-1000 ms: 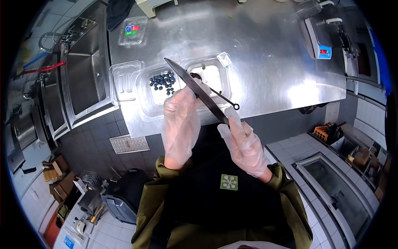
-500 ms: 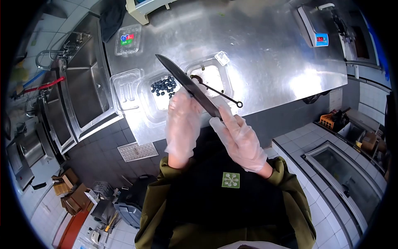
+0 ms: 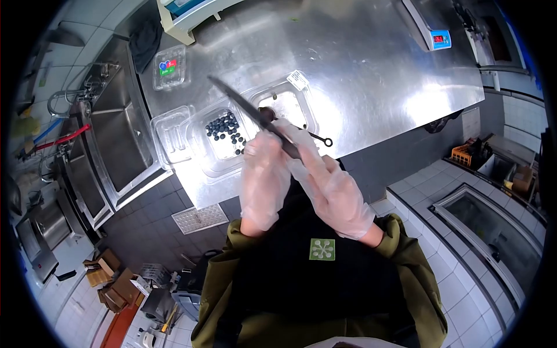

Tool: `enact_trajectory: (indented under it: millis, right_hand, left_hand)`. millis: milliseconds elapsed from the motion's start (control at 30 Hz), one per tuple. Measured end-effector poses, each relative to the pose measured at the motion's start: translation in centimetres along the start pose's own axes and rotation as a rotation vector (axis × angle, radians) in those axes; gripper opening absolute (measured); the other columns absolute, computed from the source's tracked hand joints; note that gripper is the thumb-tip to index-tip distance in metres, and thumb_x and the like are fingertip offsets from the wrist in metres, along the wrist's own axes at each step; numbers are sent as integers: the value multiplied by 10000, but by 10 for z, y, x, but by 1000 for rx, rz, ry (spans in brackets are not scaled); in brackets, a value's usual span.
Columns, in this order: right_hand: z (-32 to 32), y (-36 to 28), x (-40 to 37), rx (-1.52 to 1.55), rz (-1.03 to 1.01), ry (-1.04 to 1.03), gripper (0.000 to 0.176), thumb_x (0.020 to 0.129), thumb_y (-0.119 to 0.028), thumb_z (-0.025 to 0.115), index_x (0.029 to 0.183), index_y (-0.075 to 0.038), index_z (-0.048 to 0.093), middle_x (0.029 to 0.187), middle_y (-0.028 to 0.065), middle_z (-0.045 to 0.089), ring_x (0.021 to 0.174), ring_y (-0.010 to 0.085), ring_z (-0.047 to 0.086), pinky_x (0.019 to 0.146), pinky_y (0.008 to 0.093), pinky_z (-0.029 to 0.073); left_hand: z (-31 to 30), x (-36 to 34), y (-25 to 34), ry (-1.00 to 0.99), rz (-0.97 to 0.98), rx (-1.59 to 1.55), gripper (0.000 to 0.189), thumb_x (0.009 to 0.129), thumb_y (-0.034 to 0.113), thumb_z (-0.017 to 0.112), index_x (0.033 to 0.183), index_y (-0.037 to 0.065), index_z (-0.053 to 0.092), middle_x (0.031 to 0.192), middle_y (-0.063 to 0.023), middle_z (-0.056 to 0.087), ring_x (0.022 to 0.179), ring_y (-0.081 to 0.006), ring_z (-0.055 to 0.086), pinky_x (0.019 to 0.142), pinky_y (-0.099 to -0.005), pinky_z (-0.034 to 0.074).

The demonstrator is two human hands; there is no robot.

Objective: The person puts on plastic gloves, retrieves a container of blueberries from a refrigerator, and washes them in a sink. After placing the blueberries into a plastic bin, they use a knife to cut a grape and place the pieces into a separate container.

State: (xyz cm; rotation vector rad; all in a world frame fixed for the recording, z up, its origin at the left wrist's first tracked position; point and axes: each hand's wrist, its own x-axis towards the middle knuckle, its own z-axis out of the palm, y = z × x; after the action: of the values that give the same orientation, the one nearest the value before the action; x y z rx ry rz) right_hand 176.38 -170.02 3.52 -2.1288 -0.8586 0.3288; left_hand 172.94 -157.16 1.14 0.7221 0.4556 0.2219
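Observation:
Both hands wear clear plastic gloves. My right hand (image 3: 333, 188) is wrapped round the handle end of a long dark knife (image 3: 242, 103), whose blade points up and left. My left hand (image 3: 264, 177) is closed beside the blade, near the right fingers; what it pinches, if anything, is too small to make out. Beyond my hands, several blueberries (image 3: 223, 126) lie in a clear plastic container (image 3: 200, 159). Right of it is another clear container (image 3: 313, 110) with a few dark bits. A dark long-handled spoon (image 3: 328, 142) lies across it, partly hidden by the knife and my right hand.
An empty clear tray (image 3: 165, 139) and a labelled lid (image 3: 169, 68) are on the left of the steel table (image 3: 371, 75). A scale (image 3: 439, 40) stands at the back right. The sink (image 3: 122, 145) is at the left, and a pale stand (image 3: 184, 32) at the top.
My right hand has moved up and left, nearer my left hand, with its fingers now along the blade. The knife has shifted slightly left. The whole view has turned a little.

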Motion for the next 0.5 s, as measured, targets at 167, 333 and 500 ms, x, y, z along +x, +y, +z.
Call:
enact_trajectory:
  millis: [167,333,500]
  right_hand:
    - [3,-4,-4,45,112,-52,557,844,-9,548,1374,-62,386,825,187,548,598,350,546,531,368,449]
    - [-5,-9,-1,248,29,-15,594,856,27,539,1407,-74,342,1073,178,528,790,293,566,712,327,450]
    - [-1,-9,-11,895,275,-152,660,878,45,518,1456,-72,222,1437,154,367,1238,240,448,1035,310,306]
  left_hand:
    - [4,3,-2,95,103,-32,345,903,336,604,1030,17,569,920,-15,585,866,-96,533,801,-238,407]
    - [-17,6,-8,201,223,-58,315,891,325,627,1015,40,576,924,-4,577,867,-80,517,825,-195,394]
    - [-15,4,-11,358,326,47,363,856,335,677,991,10,591,904,-28,575,846,-94,502,830,-241,395]
